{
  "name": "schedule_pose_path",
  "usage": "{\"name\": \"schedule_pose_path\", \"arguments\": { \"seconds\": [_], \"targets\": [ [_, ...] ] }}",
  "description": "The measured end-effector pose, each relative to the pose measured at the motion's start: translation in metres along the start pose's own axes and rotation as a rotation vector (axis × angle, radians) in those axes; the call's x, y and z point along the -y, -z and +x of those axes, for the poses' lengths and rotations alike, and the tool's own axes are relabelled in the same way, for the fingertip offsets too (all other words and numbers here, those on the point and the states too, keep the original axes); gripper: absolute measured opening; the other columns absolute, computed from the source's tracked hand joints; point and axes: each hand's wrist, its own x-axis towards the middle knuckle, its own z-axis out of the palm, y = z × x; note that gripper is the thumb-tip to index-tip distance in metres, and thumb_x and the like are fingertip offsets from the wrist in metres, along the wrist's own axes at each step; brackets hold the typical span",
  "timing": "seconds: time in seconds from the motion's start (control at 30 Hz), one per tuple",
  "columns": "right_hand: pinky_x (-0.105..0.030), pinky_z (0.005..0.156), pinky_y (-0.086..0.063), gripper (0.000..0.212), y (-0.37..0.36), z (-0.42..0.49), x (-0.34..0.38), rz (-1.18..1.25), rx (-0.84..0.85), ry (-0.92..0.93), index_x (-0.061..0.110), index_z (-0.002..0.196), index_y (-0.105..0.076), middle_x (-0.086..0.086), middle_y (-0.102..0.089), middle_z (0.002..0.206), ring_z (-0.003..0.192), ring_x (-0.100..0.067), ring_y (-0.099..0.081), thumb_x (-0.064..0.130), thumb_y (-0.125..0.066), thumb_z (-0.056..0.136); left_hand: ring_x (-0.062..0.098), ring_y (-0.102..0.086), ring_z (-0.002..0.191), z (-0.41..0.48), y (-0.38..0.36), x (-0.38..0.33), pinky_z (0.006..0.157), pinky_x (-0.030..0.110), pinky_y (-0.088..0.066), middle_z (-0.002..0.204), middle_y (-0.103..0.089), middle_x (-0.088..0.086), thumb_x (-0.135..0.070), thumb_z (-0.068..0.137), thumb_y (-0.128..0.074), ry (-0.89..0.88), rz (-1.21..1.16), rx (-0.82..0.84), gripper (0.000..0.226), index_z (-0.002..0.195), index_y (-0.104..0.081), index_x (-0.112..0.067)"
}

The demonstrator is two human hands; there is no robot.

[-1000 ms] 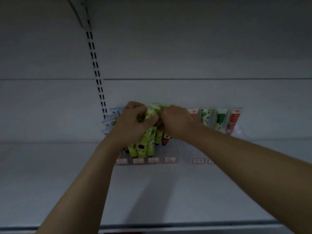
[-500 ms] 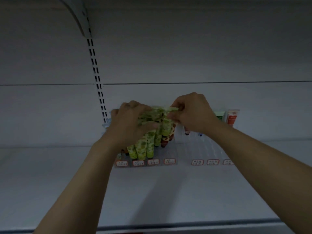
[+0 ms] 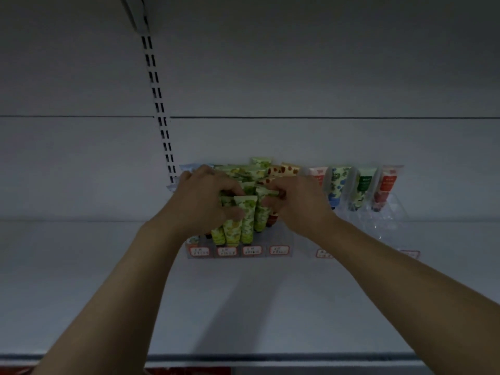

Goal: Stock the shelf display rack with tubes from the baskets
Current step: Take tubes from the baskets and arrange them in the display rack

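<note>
- L hand: fingers + thumb wrapped round a bundle of green tubes, caps down, in left part of the clear display rack.
- R hand: fingers curled, pinching top edge of one of the green tubes, just beside L hand.
- Brown-spotted tubes behind the bundle.
- 4 single tubes upright in right slots, apart from both hands.
- Rack at back of white shelf; price labels along its front.
- Slotted upright on back wall, left of rack.
</note>
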Motion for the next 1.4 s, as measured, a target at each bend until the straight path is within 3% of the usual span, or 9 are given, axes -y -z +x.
{"name": "schedule_pose_path", "arguments": {
  "seconds": [0.1, 0.43, 0.57, 0.7, 0.9, 1.0, 1.1, 1.2, 1.4],
  "targets": [
    [-0.025, 0.058, -0.028, 0.021, 0.001, 0.007, -0.001, -0.086, 0.064, 0.040, 0.004, 0.086, -0.069, -0.002, -0.059, 0.069, 0.066, -0.013, -0.052, 0.025, -0.067, 0.087, 0.017, -0.035, 0.122, 0.000, -0.001, -0.002, 0.099, 0.034, -0.019, 0.102, -0.044, -0.013, -0.046, 0.077, -0.073, 0.001, -0.012, -0.007, 0.039, 0.113, -0.065, -0.035],
    [-0.026, 0.060, -0.031, 0.018, -0.006, 0.019, 0.011, -0.365, 0.208, 0.123, 0.001, 0.089, -0.068, -0.015, -0.066, 0.091, 0.084, -0.024, -0.059, 0.017, -0.059, 0.090, 0.019, -0.043, 0.115, 0.001, -0.004, -0.001, 0.104, 0.042, -0.031, 0.084, -0.041, -0.024, -0.040, 0.075, -0.078, -0.038, -0.048, -0.035, 0.031, 0.104, -0.069, -0.031],
    [-0.028, 0.061, -0.036, 0.014, -0.009, 0.013, 0.015, -0.463, 0.233, 0.085, 0.004, 0.091, -0.066, -0.014, -0.066, 0.096, 0.090, -0.026, -0.063, 0.008, -0.053, 0.091, 0.023, -0.044, 0.122, -0.003, -0.003, -0.009, 0.108, 0.048, -0.031, 0.112, -0.059, -0.005, -0.039, 0.081, -0.073, 0.011, -0.013, -0.006, 0.037, 0.115, -0.066, -0.028],
    [-0.032, 0.079, -0.046, 0.029, -0.005, -0.006, 0.008, -0.316, 0.203, -0.002, 0.011, 0.116, -0.061, -0.011, -0.066, 0.109, 0.101, -0.027, -0.062, 0.021, -0.062, 0.089, 0.023, -0.032, 0.136, -0.016, -0.004, -0.019, 0.114, 0.046, -0.019, 0.146, -0.043, -0.001, -0.047, 0.087, -0.060, 0.007, 0.271, 0.088, 0.056, 0.140, -0.043, -0.033],
    [-0.032, 0.079, -0.042, 0.056, 0.027, -0.090, 0.022, -0.158, 0.067, -0.013, 0.022, 0.135, -0.045, -0.005, -0.055, 0.124, 0.112, -0.024, -0.051, 0.041, -0.064, 0.085, 0.023, -0.032, 0.135, -0.067, 0.003, -0.042, 0.112, 0.039, -0.022, 0.146, -0.042, -0.001, -0.050, 0.087, -0.059, -0.077, 0.352, 0.014, 0.060, 0.140, -0.042, -0.028],
    [-0.030, 0.087, -0.041, 0.059, 0.039, -0.132, 0.029, -0.139, 0.151, 0.017, 0.024, 0.133, -0.047, 0.001, -0.056, 0.123, 0.109, -0.019, -0.052, 0.048, -0.065, 0.083, 0.023, -0.037, 0.128, -0.104, -0.001, -0.061, 0.103, 0.041, -0.030, 0.138, -0.047, -0.003, -0.055, 0.089, -0.053, -0.136, 0.407, 0.066, 0.055, 0.136, -0.045, -0.029],
    [-0.028, 0.075, -0.041, 0.040, 0.048, -0.168, 0.036, -0.167, 0.278, 0.045, 0.029, 0.117, -0.054, 0.009, -0.060, 0.108, 0.089, -0.012, -0.053, 0.052, -0.060, 0.085, 0.024, -0.053, 0.111, -0.152, -0.011, -0.072, 0.088, 0.038, -0.040, 0.118, -0.061, -0.002, -0.050, 0.084, -0.063, -0.234, 0.342, 0.088, 0.046, 0.122, -0.060, -0.026],
    [-0.029, 0.073, -0.041, 0.032, 0.039, -0.201, 0.040, -0.206, 0.504, 0.079, 0.031, 0.106, -0.059, 0.008, -0.062, 0.103, 0.093, -0.016, -0.056, 0.054, -0.058, 0.084, 0.024, -0.061, 0.088, -0.198, -0.036, -0.073, 0.070, 0.033, -0.045, 0.095, -0.065, -0.002, -0.046, 0.076, -0.067, -0.273, 0.295, 0.167, 0.034, 0.102, -0.066, -0.025],
    [-0.034, 0.079, -0.050, 0.045, -0.041, -0.264, 0.021, -0.168, 0.951, -0.017, 0.015, 0.121, -0.057, -0.006, -0.062, 0.103, 0.098, -0.025, -0.057, 0.046, -0.061, 0.088, 0.019, -0.058, 0.106, -0.253, -0.102, -0.071, 0.076, 0.030, -0.038, 0.113, -0.062, -0.005, -0.054, 0.087, -0.056, -0.039, 0.261, 0.567, 0.039, 0.116, -0.059, -0.029]
  ]
}}
